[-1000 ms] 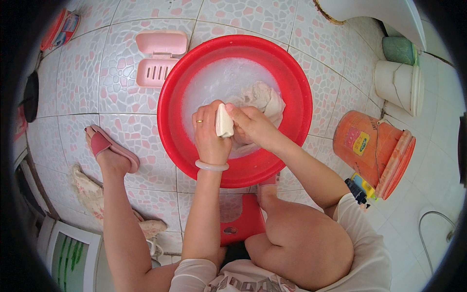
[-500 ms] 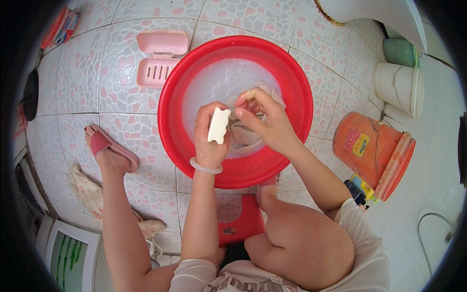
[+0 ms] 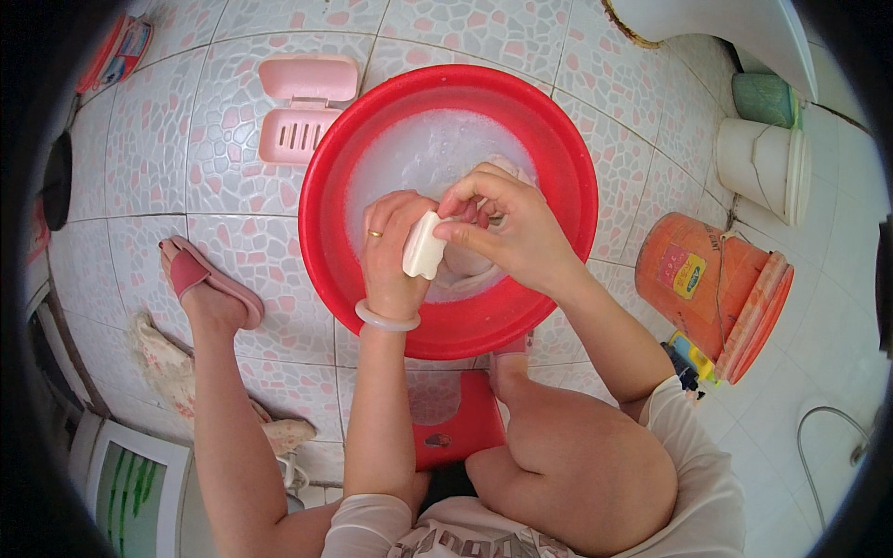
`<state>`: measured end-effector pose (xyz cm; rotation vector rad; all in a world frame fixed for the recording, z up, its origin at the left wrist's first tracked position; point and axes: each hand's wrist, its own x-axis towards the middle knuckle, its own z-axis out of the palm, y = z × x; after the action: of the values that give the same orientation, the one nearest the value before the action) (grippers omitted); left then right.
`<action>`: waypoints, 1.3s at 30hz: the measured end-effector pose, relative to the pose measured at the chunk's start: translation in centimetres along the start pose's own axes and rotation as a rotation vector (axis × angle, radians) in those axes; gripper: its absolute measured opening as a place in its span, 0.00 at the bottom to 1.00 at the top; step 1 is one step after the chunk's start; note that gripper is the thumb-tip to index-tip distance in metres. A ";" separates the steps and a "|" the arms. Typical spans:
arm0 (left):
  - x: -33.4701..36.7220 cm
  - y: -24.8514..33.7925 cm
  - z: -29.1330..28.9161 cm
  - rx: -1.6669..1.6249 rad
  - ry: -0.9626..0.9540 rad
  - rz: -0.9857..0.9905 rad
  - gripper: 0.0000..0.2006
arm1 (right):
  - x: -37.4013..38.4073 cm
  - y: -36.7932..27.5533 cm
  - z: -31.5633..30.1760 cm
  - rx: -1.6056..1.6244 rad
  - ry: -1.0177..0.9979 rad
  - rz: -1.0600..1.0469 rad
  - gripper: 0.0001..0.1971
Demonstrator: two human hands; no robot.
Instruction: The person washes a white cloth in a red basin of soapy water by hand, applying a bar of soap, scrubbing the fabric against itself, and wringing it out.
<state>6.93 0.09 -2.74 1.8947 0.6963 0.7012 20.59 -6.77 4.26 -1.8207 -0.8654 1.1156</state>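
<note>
My left hand (image 3: pixel 395 251), with a ring and a pale bangle, is closed around a white bar of soap (image 3: pixel 424 245) with a wavy edge. Beside it, my right hand (image 3: pixel 502 223) has its fingers curled in, and its thumb tip touches the soap's upper end. What those fingers hold, if anything, is hidden. Both hands are over a red basin (image 3: pixel 326 186) of cloudy, sudsy water. Under my right hand a pale wet cloth (image 3: pixel 474 265) lies partly in the water.
An open pink soap box (image 3: pixel 288 139) lies on the tiled floor left of the basin. To the right stand an orange bucket (image 3: pixel 679 265) and a white bucket (image 3: pixel 758 172). A red stool (image 3: pixel 465 423) is between my legs; a crumpled cloth (image 3: pixel 163 358) lies at the left.
My left hand has turned, so its back and ring show, and the soap has tilted. The right hand has come closer, its thumb now against the soap. The basin sits about the same.
</note>
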 end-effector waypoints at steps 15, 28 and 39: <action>0.1 0.7 0.3 0.049 0.022 -0.020 0.14 | 0.0 -0.1 0.2 -0.108 -0.078 -0.070 0.06; 0.0 -0.1 -0.2 -0.250 0.023 -0.235 0.19 | -0.8 0.6 -0.6 -0.051 -0.053 -0.137 0.04; 0.7 1.6 -1.2 -1.425 -0.154 -0.845 0.30 | 5.6 11.9 -1.4 -0.748 0.362 -0.048 0.03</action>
<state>6.78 0.71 -0.67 0.2667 0.5482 0.2866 25.58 -7.54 -8.00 -2.4805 -1.1857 0.4052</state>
